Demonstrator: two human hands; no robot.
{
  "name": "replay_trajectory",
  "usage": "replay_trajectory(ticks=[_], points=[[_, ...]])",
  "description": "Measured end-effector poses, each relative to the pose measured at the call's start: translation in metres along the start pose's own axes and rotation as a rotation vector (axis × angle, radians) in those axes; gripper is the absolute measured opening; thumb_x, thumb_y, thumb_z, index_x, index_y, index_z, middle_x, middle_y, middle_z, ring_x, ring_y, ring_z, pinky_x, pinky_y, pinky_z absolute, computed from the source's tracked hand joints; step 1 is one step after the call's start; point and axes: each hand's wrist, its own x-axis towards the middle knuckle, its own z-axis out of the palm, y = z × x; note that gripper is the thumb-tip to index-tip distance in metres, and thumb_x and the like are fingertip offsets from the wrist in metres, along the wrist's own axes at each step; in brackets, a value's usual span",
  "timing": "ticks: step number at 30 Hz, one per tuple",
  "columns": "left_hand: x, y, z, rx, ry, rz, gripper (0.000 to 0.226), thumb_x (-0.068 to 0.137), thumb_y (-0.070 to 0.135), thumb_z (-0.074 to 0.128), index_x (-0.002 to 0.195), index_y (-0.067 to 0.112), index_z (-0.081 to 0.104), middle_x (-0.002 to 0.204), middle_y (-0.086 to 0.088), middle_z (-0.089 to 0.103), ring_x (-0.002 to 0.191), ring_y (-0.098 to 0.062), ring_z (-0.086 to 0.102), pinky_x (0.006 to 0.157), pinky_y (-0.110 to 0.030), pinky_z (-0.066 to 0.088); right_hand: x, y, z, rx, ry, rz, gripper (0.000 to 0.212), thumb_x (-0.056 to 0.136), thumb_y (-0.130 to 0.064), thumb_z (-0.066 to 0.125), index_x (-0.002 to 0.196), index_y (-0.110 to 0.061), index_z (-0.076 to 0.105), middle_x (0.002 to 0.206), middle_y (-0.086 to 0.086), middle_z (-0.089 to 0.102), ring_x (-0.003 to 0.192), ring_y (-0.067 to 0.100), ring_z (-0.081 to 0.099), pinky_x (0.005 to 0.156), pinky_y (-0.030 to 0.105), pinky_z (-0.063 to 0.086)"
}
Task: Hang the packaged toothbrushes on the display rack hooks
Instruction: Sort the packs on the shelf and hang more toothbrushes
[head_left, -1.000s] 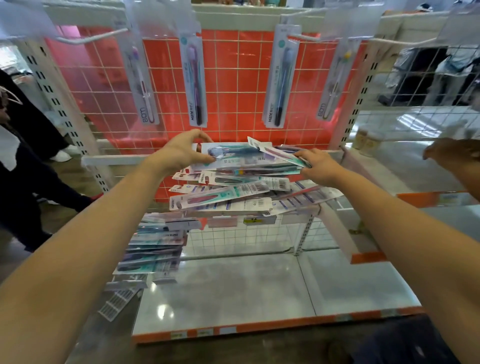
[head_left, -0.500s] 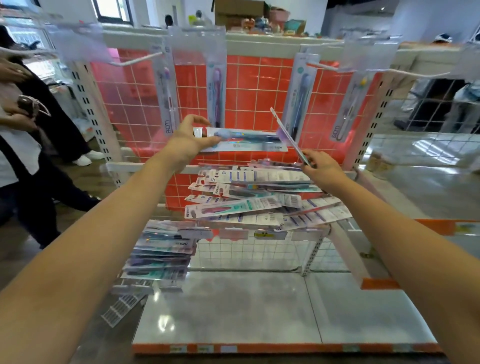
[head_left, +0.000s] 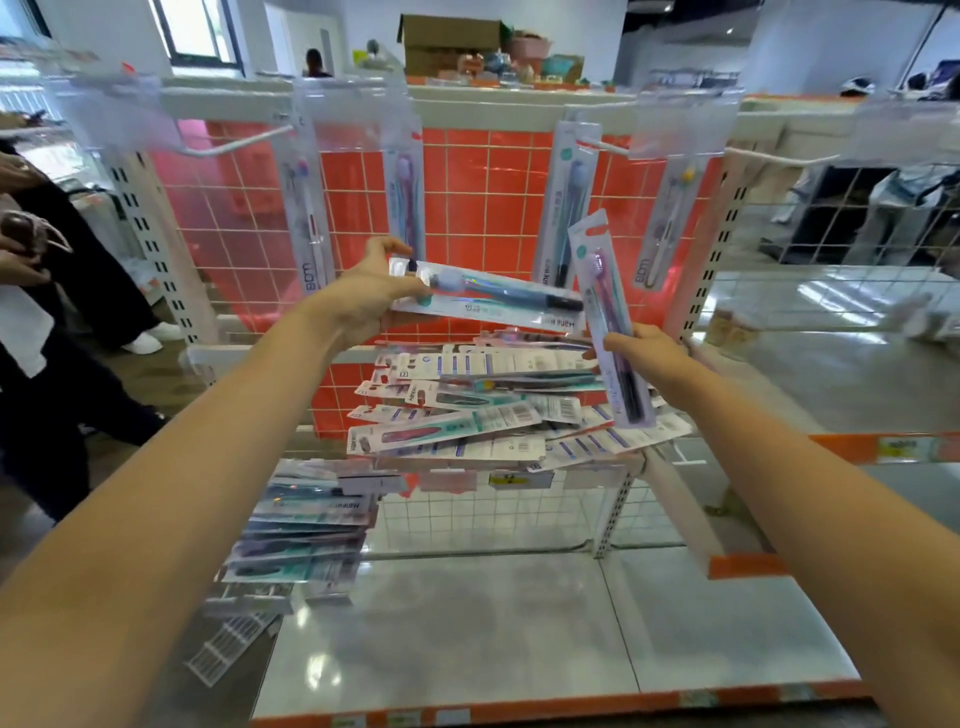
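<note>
My left hand (head_left: 363, 299) grips a blue packaged toothbrush (head_left: 498, 299) by its hanger end and holds it nearly level above the pile. A purple packaged toothbrush (head_left: 605, 312) stands almost upright in my right hand (head_left: 652, 358), which holds its lower part. Below both hands a pile of packaged toothbrushes (head_left: 483, 410) lies on the middle shelf. Several packs hang from white hooks (head_left: 234, 148) on the red grid panel (head_left: 483, 208), among them a purple pack (head_left: 408, 208) and a blue pack (head_left: 566, 208).
A second stack of packs (head_left: 306, 530) lies lower left. The grey bottom shelf (head_left: 519, 623) with an orange edge is below. A person in dark clothes (head_left: 47, 322) stands at the left. A wire mesh rack (head_left: 831, 260) stands on the right.
Both hands lifted a pack off the pile and rose. The right pack tipped from flat to nearly upright. My view tilted upward.
</note>
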Motion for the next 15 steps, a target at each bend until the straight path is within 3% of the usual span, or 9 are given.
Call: replay_trajectory(ticks=[4,8,11,15], points=[[0.004,-0.002,0.005,-0.047,0.012,0.030,0.027,0.090,-0.002,0.057,0.103,0.016,0.042,0.094,-0.010,0.061,0.068,-0.016,0.069,0.055,-0.025,0.058,0.000,0.005,-0.005,0.014,0.020,0.018,0.029,0.097,-0.013,0.045,0.125,-0.007,0.053,0.103,0.007,0.058,0.101,0.025,0.052,0.085,0.032,0.037],[0.008,-0.008,0.009,-0.212,0.072,0.015,0.004,0.093,0.008,0.055,0.090,0.010,0.055,0.079,-0.009,0.065,0.058,-0.011,0.066,0.056,-0.022,0.057,-0.001,0.010,-0.005,0.056,-0.022,0.032,0.029,0.097,-0.010,0.043,0.124,-0.010,0.050,0.086,-0.002,0.059,0.086,0.017,0.055,0.085,0.035,0.041],[0.010,-0.012,0.013,-0.393,0.129,-0.041,0.013,0.093,0.019,0.057,0.082,0.012,0.057,0.060,0.000,0.061,0.052,-0.008,0.058,0.049,-0.019,0.051,-0.001,0.011,0.001,0.114,-0.042,0.033,0.028,0.095,-0.006,0.042,0.121,-0.013,0.050,0.086,0.000,0.060,0.083,0.018,0.057,0.080,0.033,0.043],[0.009,-0.017,0.023,-0.470,0.166,-0.057,0.020,0.094,0.032,0.055,0.080,0.018,0.059,0.067,0.002,0.063,0.064,-0.011,0.056,0.059,-0.024,0.050,-0.003,0.009,0.014,0.254,-0.142,0.073,0.034,0.094,-0.005,0.042,0.125,-0.017,0.048,0.094,0.003,0.062,0.088,0.019,0.060,0.085,0.038,0.047]])
